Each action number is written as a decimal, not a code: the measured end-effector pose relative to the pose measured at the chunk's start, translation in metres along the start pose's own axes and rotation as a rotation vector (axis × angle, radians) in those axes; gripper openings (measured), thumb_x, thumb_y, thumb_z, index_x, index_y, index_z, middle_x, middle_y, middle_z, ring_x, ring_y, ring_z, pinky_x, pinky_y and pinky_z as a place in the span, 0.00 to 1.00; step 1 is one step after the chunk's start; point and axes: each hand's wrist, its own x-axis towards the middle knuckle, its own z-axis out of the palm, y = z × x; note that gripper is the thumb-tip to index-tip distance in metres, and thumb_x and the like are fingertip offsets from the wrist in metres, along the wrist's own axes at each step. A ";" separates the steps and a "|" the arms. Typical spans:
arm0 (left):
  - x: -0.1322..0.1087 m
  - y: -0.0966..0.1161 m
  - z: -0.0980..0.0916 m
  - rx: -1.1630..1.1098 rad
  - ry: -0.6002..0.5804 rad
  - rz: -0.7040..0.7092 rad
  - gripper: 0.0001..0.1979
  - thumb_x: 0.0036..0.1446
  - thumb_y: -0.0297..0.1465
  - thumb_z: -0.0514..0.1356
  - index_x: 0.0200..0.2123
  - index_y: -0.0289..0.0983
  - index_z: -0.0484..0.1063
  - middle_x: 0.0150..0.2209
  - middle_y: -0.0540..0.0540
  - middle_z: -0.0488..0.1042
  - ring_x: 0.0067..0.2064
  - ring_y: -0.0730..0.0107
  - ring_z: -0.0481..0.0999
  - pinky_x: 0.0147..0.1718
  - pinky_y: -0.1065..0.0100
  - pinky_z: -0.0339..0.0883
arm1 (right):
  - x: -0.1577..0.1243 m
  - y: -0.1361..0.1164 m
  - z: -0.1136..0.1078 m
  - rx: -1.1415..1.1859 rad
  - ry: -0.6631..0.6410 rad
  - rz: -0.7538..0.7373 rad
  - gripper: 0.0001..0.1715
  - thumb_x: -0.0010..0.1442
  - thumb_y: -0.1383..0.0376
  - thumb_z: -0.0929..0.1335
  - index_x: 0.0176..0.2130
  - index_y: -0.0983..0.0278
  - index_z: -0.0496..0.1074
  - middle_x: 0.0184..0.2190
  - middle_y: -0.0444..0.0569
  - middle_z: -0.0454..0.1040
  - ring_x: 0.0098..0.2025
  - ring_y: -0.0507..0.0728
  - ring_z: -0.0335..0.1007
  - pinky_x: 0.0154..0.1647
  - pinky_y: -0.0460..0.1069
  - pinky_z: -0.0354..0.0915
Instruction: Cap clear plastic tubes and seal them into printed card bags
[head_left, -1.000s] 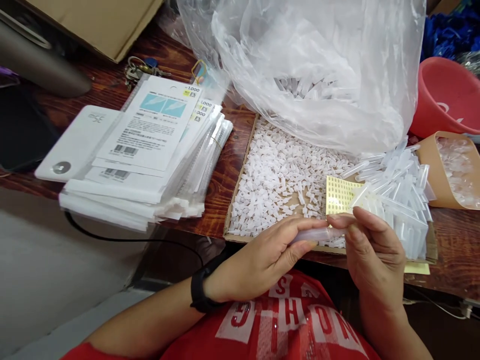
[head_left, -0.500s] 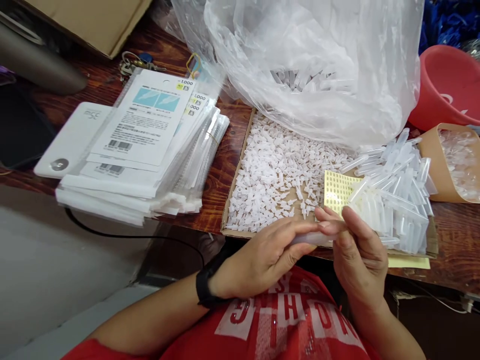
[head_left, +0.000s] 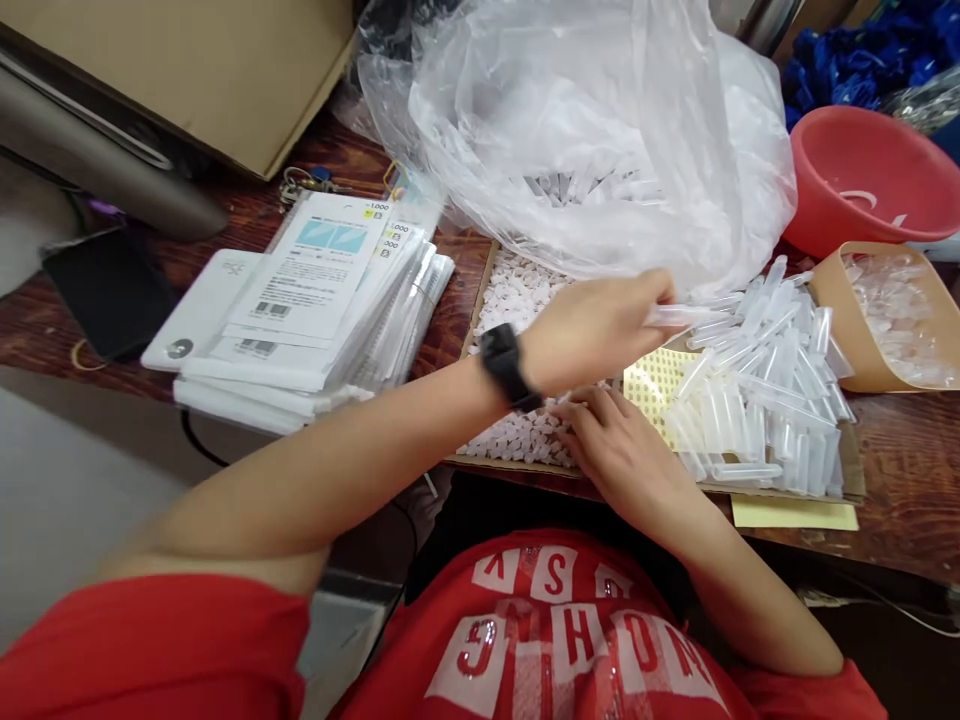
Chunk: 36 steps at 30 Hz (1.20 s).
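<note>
My left hand (head_left: pixel 611 325), with a black watch on its wrist, reaches across to the right and is closed on a translucent plastic tube (head_left: pixel 679 316). The hand is slightly blurred, just above the edge of a pile of similar tubes (head_left: pixel 787 390). Beneath my left wrist, the bent fingers of my right hand (head_left: pixel 626 445) dip into many small white nozzle-like tips (head_left: pixel 517 300) in a shallow cardboard tray (head_left: pixel 480 290). Its fingertips are pinched down among the tips; what they grip is hidden. A yellow sticker sheet (head_left: pixel 649 385) lies between the tips and the tubes.
Behind the tray slumps a large clear plastic bag (head_left: pixel 600 110) with more tubes inside. A red bowl (head_left: pixel 862 180) and a tan container (head_left: pixel 832 310) of clear pieces stand at right. Printed packaging sleeves (head_left: pixel 315 270) are stacked at left, beside a white device (head_left: pixel 195 310) and a dark phone (head_left: pixel 109 290).
My left hand has swung up and right with a tube, away from my right hand. My right hand has dropped left into the white tips. The view has shifted slightly.
</note>
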 end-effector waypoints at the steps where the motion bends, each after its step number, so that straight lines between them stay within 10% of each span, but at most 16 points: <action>1: 0.018 0.003 0.011 0.078 -0.037 0.005 0.21 0.74 0.43 0.56 0.59 0.33 0.73 0.47 0.38 0.83 0.47 0.52 0.80 0.43 0.60 0.66 | 0.003 -0.002 0.002 -0.019 -0.018 -0.019 0.19 0.70 0.76 0.63 0.58 0.67 0.72 0.53 0.62 0.75 0.54 0.67 0.72 0.55 0.64 0.73; 6: 0.072 0.007 0.054 0.174 -0.139 0.028 0.20 0.70 0.39 0.62 0.55 0.30 0.78 0.51 0.31 0.83 0.53 0.45 0.81 0.48 0.57 0.67 | 0.010 -0.002 0.008 -0.017 -0.014 -0.038 0.19 0.67 0.80 0.63 0.53 0.69 0.74 0.50 0.62 0.75 0.53 0.65 0.73 0.55 0.60 0.74; 10: 0.072 0.004 0.052 0.138 -0.176 0.014 0.21 0.67 0.43 0.63 0.52 0.31 0.79 0.48 0.33 0.84 0.49 0.46 0.83 0.44 0.58 0.68 | 0.009 0.001 0.013 0.009 0.033 -0.019 0.20 0.71 0.77 0.61 0.56 0.70 0.74 0.48 0.61 0.76 0.50 0.64 0.75 0.51 0.59 0.76; 19: -0.021 -0.016 -0.005 -0.373 0.061 -0.062 0.13 0.73 0.37 0.54 0.44 0.34 0.72 0.40 0.40 0.81 0.41 0.60 0.79 0.43 0.60 0.69 | -0.013 0.014 0.002 0.313 0.313 0.107 0.22 0.75 0.70 0.63 0.63 0.58 0.73 0.56 0.55 0.80 0.56 0.59 0.79 0.57 0.56 0.77; 25: -0.089 -0.029 0.001 -1.132 -0.195 -0.215 0.19 0.73 0.43 0.59 0.57 0.35 0.69 0.42 0.46 0.78 0.34 0.71 0.77 0.31 0.70 0.72 | -0.027 0.015 0.000 0.731 0.649 0.412 0.15 0.68 0.63 0.75 0.54 0.54 0.81 0.49 0.47 0.84 0.44 0.54 0.84 0.48 0.51 0.81; 36: -0.130 -0.010 0.027 -0.995 -0.281 -0.263 0.18 0.73 0.46 0.59 0.53 0.38 0.75 0.39 0.50 0.76 0.37 0.70 0.73 0.40 0.68 0.67 | -0.010 -0.009 0.003 0.936 0.925 0.249 0.19 0.65 0.72 0.76 0.51 0.52 0.82 0.46 0.42 0.85 0.46 0.54 0.86 0.48 0.50 0.83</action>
